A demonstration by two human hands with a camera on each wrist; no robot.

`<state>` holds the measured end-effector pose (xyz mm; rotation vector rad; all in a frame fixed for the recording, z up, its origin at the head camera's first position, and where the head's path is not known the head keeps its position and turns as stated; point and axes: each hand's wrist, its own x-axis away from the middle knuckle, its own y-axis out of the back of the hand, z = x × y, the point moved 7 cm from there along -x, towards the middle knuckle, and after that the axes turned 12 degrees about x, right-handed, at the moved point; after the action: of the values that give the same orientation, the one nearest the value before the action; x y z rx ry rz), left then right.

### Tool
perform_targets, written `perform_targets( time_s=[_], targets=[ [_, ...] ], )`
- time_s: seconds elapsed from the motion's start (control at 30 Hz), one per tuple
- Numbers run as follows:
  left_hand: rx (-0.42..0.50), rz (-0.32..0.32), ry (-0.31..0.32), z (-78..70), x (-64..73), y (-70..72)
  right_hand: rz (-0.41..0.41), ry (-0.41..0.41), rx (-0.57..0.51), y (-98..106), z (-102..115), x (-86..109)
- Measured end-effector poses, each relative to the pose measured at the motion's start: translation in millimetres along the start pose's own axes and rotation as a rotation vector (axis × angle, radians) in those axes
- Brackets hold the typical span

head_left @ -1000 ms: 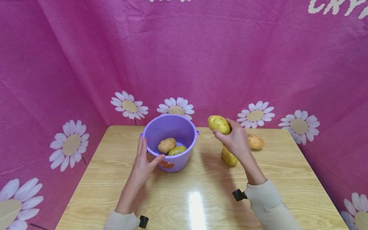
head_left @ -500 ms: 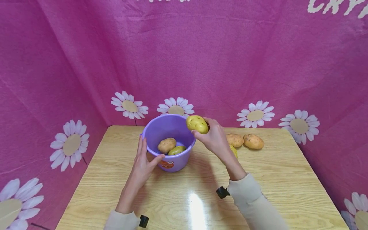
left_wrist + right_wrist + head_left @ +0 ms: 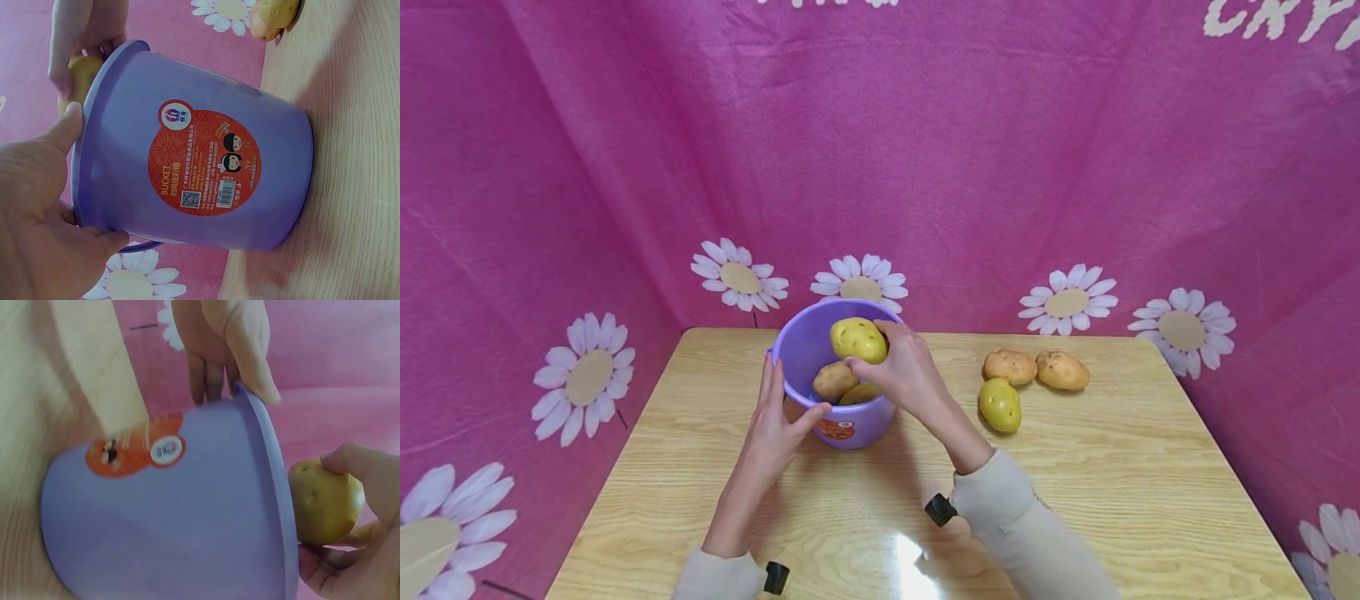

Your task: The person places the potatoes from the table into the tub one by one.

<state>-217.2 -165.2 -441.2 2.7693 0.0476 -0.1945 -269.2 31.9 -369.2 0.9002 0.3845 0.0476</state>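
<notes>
Right hand (image 3: 904, 371) is gripping a smooth oval potato (image 3: 857, 339), long axis running crosswise, above the plastic bucket (image 3: 871, 427); left hand (image 3: 772, 429) is holding its rim (image 3: 278, 478).

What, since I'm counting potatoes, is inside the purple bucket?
Inside the bucket are a brown potato and a yellowish potato, both partly covered. The right hand holds another potato over the opening, blocking part of the interior; anything underneath is hidden.

This looks like a curtained booth: pink cloth (image 3: 940, 167) printed with white daisies (image 3: 1068, 300) hangs behind and on both sides of a wood-grain desk (image 3: 1150, 483). The wider room is hidden.
</notes>
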Motion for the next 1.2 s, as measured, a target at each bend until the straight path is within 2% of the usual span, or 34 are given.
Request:
perform_targets(
  time_s=[0.63, 1.2],
  targets=[
    [0.021, -0.007, -0.017, 2.1, -0.9, -4.2, 0.082, 0.055, 0.022, -36, 26, 3.4],
    [0.015, -0.015, -0.048, -0.2, -0.1, -0.9, 0.065, 0.170, 0.034, -43, 36, 7.9]
  ],
)
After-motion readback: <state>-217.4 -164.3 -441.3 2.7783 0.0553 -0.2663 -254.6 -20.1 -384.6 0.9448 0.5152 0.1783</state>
